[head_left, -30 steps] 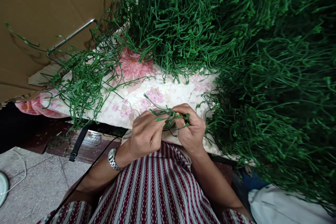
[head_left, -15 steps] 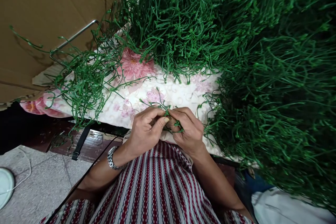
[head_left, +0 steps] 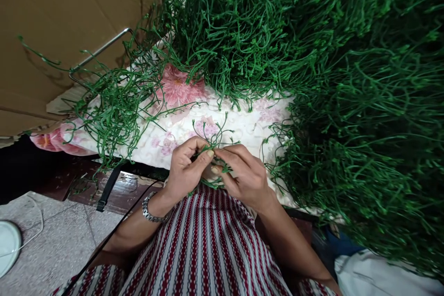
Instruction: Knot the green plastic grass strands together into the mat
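Observation:
A branched green stem [head_left: 215, 139], apparently artificial, is between my hands above the cloth's near edge, its thin tips fanning away from me. My left hand [head_left: 187, 164], with a metal-band watch on the wrist, pinches the stem's joint between thumb and bent index finger. From the other side, my right hand [head_left: 244, 173] holds the same stem. Its index fingertip presses close to my left thumb, and its thumb sits lower, with a green sprig showing between the fingers. More green strands hang below the hands, partly hidden by them.
A large heap of green stems [head_left: 364, 125] covers the back and right of the floral cloth [head_left: 239, 125]. At left lies a smaller tangled pile [head_left: 118, 111], beside a bent metal rod [head_left: 100, 48] and a cardboard panel [head_left: 69, 9]. A black strap [head_left: 108, 187] hangs below the cloth.
My hands have shifted slightly left. The stem's tips now stand more spread and upright, and my right thumb has moved away from its index finger.

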`<state>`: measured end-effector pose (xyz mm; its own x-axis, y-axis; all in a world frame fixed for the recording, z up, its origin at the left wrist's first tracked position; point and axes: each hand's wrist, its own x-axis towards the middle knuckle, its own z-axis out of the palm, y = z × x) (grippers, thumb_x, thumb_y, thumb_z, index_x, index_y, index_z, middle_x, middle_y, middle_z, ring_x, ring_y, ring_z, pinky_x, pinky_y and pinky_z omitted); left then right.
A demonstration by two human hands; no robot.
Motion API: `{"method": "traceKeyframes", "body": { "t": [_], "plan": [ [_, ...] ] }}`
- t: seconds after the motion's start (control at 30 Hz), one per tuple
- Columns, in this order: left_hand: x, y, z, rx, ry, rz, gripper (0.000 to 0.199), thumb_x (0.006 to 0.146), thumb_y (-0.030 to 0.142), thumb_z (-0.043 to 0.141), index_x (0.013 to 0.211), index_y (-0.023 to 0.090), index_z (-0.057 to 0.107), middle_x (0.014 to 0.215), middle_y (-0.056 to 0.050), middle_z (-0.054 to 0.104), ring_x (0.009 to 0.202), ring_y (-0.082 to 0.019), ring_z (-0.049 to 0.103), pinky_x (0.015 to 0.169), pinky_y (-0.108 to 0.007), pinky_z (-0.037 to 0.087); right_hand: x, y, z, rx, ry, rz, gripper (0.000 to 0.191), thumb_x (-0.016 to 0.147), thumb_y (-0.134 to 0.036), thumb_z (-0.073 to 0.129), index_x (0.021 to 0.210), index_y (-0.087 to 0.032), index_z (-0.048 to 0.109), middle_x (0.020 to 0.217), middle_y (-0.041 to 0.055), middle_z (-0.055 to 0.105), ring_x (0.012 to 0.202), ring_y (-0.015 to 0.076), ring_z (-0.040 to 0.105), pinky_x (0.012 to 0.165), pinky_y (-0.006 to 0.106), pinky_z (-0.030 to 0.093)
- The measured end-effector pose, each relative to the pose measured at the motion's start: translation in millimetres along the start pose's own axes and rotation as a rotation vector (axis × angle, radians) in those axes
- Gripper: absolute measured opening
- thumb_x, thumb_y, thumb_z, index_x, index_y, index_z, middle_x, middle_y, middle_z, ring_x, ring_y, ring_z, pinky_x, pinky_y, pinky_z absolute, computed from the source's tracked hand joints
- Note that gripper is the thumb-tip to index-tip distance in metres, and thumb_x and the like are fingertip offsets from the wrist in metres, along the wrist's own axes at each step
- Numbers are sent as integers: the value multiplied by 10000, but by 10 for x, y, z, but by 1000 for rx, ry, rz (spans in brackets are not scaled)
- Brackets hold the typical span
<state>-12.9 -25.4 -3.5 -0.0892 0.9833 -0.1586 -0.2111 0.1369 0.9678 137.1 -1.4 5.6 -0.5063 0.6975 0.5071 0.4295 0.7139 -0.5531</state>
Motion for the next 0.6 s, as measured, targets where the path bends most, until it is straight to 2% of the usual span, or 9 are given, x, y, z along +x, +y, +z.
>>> {"method": "traceKeyframes", "body": {
  "t": [0.07, 0.17, 0.3, 0.37, 0.47, 0.53, 0.6],
  "plan": [
    [15, 8, -20, 36, 17, 22, 138, 752, 271, 611, 731, 148, 552, 596, 32, 472, 529, -63, 410, 478, -161, 335, 44, 10, -63, 82, 60, 53, 299, 762, -137, 578, 1061, -144, 576, 894, 77, 611, 798, 144, 584, 674, 266, 523],
    [25, 33, -22, 130, 10, 54, 107, 756, 237, 600, 712, 143, 574, 575, 36, 478, 514, -56, 401, 478, -160, 334, 131, -13, -193, 75, 150, 77, 305, 732, -58, 572, 1010, -177, 610, 863, 57, 617, 784, 144, 582, 661, 277, 513],
    [19, 67, 11, 256, -25, 56, 94, 770, 208, 566, 701, 147, 584, 564, 34, 498, 504, -66, 443, 486, -176, 364, 234, -198, -394, 97, 142, 33, 343, 735, -24, 539, 1007, -219, 615, 837, 35, 633, 756, 151, 592, 619, 291, 511],
    [16, 75, 28, 296, -41, 103, 102, 772, 210, 559, 698, 148, 591, 588, 22, 529, 528, -79, 474, 509, -189, 388, 271, -282, -458, 88, 151, 19, 347, 736, -18, 542, 1007, -224, 609, 835, 24, 643, 751, 146, 591, 610, 287, 512],
    [23, 77, 41, 334, -54, 177, 93, 765, 181, 556, 688, 148, 596, 619, 11, 556, 575, -87, 491, 545, -194, 402, 302, -245, -421, 73, 39, -53, 324, 745, -15, 506, 990, -212, 586, 829, 21, 636, 777, 142, 589, 610, 277, 516],
    [39, 71, 37, 312, -49, 179, 82, 760, 164, 559, 690, 148, 598, 620, 14, 553, 579, -82, 483, 552, -188, 396, 299, -118, -325, 86, -47, -23, 287, 766, -9, 420, 949, -171, 571, 812, 53, 603, 797, 148, 580, 626, 281, 514],
    [61, 60, 24, 250, -59, 161, 74, 748, 173, 581, 685, 145, 605, 630, 11, 554, 588, -81, 482, 555, -186, 389, 278, 18, -227, 106, -109, -1, 245, 772, -27, 415, 935, -142, 558, 805, 66, 576, 790, 145, 564, 655, 283, 510]
  ]
}}
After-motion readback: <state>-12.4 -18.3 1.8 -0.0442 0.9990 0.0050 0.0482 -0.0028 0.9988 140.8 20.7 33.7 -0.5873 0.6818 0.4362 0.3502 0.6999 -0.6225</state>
